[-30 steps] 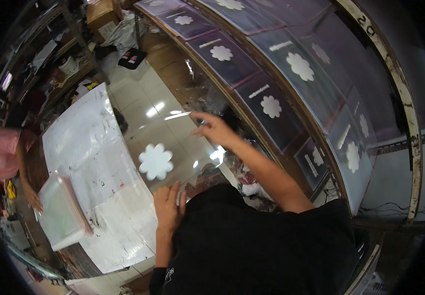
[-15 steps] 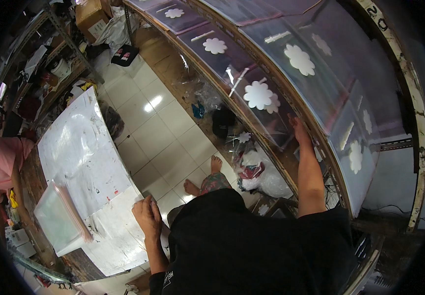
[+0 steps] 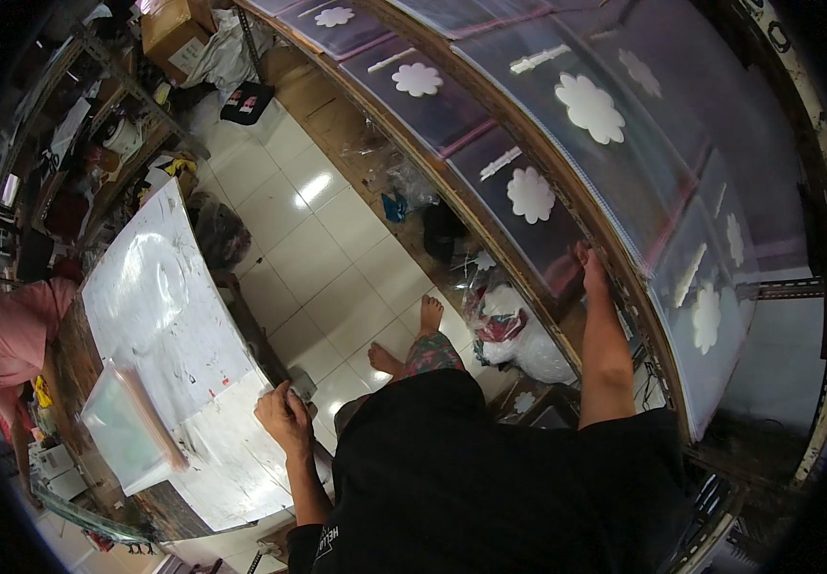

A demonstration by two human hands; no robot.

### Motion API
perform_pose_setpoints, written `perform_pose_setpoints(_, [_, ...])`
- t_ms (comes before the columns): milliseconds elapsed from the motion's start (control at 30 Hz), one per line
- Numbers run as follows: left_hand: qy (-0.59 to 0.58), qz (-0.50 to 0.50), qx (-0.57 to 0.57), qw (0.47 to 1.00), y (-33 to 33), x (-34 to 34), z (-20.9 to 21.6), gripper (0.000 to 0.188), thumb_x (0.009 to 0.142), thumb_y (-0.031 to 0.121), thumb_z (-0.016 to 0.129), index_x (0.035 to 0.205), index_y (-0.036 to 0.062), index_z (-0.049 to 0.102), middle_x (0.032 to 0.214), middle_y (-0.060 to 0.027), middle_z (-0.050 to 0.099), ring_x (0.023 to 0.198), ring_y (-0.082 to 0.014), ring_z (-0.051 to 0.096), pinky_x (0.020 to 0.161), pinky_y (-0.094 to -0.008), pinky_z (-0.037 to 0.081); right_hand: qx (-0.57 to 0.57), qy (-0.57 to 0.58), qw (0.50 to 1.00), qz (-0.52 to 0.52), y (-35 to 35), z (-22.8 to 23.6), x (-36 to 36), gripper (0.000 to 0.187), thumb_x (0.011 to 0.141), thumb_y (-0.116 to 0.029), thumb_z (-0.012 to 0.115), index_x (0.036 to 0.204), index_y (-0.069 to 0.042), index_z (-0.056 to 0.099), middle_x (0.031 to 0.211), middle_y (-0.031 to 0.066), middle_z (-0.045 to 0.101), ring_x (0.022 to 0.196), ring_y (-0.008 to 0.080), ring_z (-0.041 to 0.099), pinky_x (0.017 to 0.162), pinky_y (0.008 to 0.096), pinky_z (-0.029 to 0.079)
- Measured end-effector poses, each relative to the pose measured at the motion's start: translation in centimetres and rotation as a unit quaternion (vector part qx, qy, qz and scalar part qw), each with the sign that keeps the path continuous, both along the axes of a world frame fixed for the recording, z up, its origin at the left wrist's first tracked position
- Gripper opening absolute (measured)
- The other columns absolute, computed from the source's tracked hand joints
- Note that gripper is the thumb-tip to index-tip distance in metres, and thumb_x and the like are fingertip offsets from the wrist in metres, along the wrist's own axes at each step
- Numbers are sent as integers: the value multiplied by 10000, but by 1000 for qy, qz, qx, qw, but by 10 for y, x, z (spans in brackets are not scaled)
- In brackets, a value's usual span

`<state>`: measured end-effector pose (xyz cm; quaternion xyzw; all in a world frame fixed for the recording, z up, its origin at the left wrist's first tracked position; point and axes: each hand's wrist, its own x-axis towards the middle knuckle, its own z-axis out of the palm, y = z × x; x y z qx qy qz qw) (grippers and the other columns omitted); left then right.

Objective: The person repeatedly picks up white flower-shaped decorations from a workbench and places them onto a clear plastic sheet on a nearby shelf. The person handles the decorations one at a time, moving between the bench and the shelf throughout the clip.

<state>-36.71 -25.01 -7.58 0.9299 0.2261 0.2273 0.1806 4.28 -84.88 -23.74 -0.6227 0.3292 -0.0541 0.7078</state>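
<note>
Right hand point(image 3: 589, 272) reaches to the rack on the right, at the near end of a clear sheet point(image 3: 501, 218) lying on its lower shelf point(image 3: 570, 323). Fingers narrow, at or just beside the sheet's near edge; view is small and dim there, so can't tell if they pinch it. Sheet bears 1 white flower shape point(image 3: 531, 196) and 1 white strip point(image 3: 500, 164), strip on the far side of the flower.

Left hand point(image 3: 282, 418) sits at the right edge of a white board point(image 3: 160, 306), toward its near end. Fingers curled in; can't tell if anything is inside.

2 more flower sheets lie farther along the lower shelf. Upper shelf, to the right, carries more clear sheets point(image 3: 624, 182) with white flowers and strips. Stack of clear plastic point(image 3: 126, 430) lies on the left side of the board, a person in pink point(image 3: 21, 335) bends at far left. 2 bare feet on the tiled floor point(image 3: 308, 258), between board and rack. Plastic bags point(image 3: 540, 352) under the rack, cardboard box point(image 3: 172, 36) at far left.
</note>
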Motion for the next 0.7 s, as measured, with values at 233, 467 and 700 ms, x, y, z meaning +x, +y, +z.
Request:
perform_pose_setpoints(233, [4, 6, 7, 1000, 0, 2, -2, 212, 845, 9, 622, 1050, 55, 651, 840, -99, 594, 811, -291, 560, 774, -419, 397, 7, 9, 999, -44, -3, -17, 13, 400, 921, -90, 528, 1320, -61, 529, 1143, 121, 656, 1044, 251, 667, 878, 315, 525])
perform_pose_setpoints(467, [11, 6, 14, 1000, 0, 3, -1, 205, 842, 5, 618, 1040, 52, 646, 853, -104, 600, 817, -300, 562, 776, -421, 401, -60, -2, 996, -64, -9, -14, 17, 387, 921, -119, 534, 1301, -50, 553, 1177, 143, 653, 1087, 281, 648, 923, 343, 506])
perform_pose_setpoints(700, [24, 15, 5, 1000, -1, 0, -4, 163, 851, 17, 613, 1005, 50, 654, 879, -110, 622, 830, -298, 562, 795, -419, 406, -449, 6, 891, -64, 21, 9, 6, 380, 920, -147, 540, 1283, -38, 577, 1211, 166, 651, 1129, 310, 628, 968, 371, 487])
